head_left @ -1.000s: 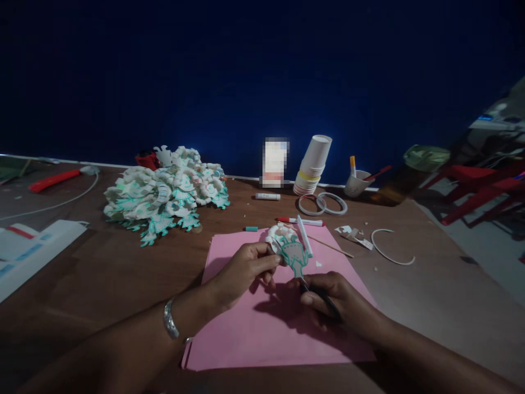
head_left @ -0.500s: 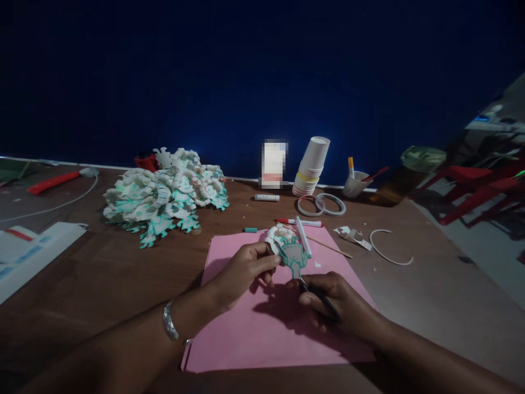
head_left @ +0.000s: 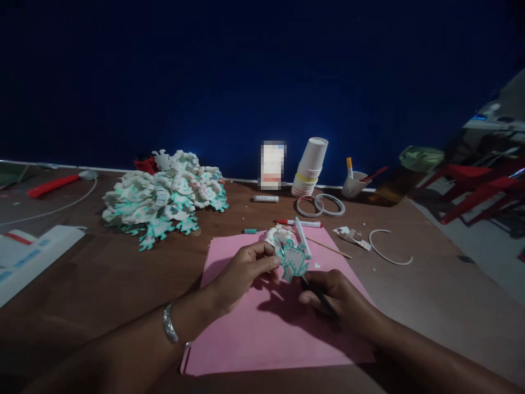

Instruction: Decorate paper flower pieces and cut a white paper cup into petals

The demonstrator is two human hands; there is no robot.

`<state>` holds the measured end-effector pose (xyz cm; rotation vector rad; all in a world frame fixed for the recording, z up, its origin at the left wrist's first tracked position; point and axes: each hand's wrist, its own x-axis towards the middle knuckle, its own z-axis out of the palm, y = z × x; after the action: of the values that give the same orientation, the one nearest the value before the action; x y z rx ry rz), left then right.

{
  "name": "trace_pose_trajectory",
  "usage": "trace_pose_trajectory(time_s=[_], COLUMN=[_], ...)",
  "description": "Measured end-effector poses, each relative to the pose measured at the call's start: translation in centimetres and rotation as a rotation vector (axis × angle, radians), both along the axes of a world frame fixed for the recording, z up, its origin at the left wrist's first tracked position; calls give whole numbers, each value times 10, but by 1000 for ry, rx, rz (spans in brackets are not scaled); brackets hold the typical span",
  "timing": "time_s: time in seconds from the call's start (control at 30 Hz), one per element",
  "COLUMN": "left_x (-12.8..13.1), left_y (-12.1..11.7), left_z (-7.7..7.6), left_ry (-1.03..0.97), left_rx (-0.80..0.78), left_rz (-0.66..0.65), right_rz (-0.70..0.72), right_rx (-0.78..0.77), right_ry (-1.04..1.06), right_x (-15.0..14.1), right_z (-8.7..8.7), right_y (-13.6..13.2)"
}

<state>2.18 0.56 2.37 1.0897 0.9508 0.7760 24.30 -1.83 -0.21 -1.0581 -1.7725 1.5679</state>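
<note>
My left hand (head_left: 256, 262) pinches a white paper cutout (head_left: 294, 256) with green marker outlines, above the pink sheets. A curled, scalloped white paper part (head_left: 279, 235) shows just behind it. My right hand (head_left: 328, 293) is closed on black-handled scissors (head_left: 324, 298), whose tip is at the cutout's lower right edge. The fingers cover much of the scissors. Close behind the cutout lie a white marker with a green end (head_left: 302, 236) and a red-capped marker (head_left: 303, 223).
Pink paper sheets (head_left: 229, 350) lie on the brown table. A heap of green-edged paper cutouts (head_left: 164, 197) sits back left. Behind stand stacked paper cups (head_left: 311, 164) and a cup with tools (head_left: 355, 186); rings (head_left: 334, 205), a thin stick (head_left: 332, 248) and scraps lie right.
The cutout has turned in my left hand, its narrow lower part now pointing down and left. The scissors have shifted slightly to its right side.
</note>
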Motion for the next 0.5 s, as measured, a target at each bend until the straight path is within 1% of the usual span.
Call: trace_pose_trajectory(time_s=[0.17,0.27,0.37,0.5], left_x=[-1,-1,0,2], left_y=[1,2,2,0], left_z=[-4,-5,-3,-1], left_ry=[-38,-63,-104,-99], left_rx=[12,3,2,-5], left_rz=[6,26,31,7], right_rz=[24,34,28,-3], right_rx=[-63,-76,-62,-31], right_ry=[8,16,22,16], right_x=[0,0,0,0], right_z=[-2,-3,-2,-2], right_y=[1,1,1,0])
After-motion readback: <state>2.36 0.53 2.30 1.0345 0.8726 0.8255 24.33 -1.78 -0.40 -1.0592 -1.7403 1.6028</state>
